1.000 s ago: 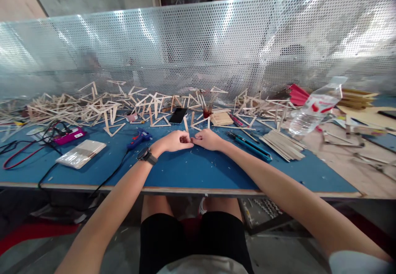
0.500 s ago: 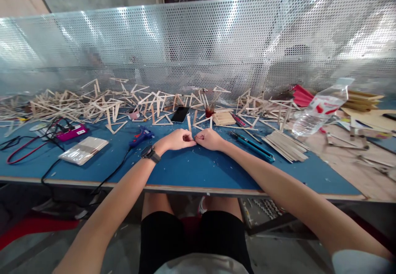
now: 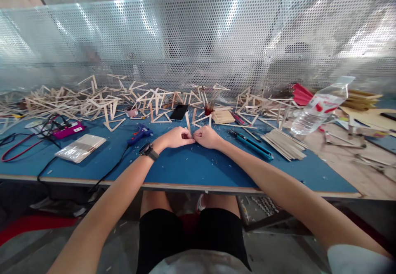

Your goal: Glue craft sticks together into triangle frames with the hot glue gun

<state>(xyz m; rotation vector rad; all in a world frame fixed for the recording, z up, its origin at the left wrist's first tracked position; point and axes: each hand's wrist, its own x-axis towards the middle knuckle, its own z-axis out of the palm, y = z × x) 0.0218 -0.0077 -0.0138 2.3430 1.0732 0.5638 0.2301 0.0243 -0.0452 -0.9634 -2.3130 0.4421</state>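
Observation:
My left hand (image 3: 179, 137) and my right hand (image 3: 206, 137) meet fingertip to fingertip above the blue mat (image 3: 185, 166). A thin wooden stick (image 3: 187, 121) rises just behind my left fingers, and part of it is hidden by them. The left fingers are curled with the thumb against them, closed on this stick as far as I can see. My right hand is closed in a pinch; what lies between its fingers is too small to make out. Behind my right hand stands the corner of a stick frame (image 3: 210, 121).
A blue glue gun (image 3: 140, 134) and a packet of sticks (image 3: 81, 148) lie left. On the right are a teal cutter (image 3: 252, 145), loose sticks (image 3: 284, 143) and a plastic bottle (image 3: 321, 107). Stick triangles (image 3: 71, 100) pile along the perforated metal screen (image 3: 198, 38).
The whole view has shifted slightly. Both hands stay together in nearly the same pose, with the fingertips still meeting.

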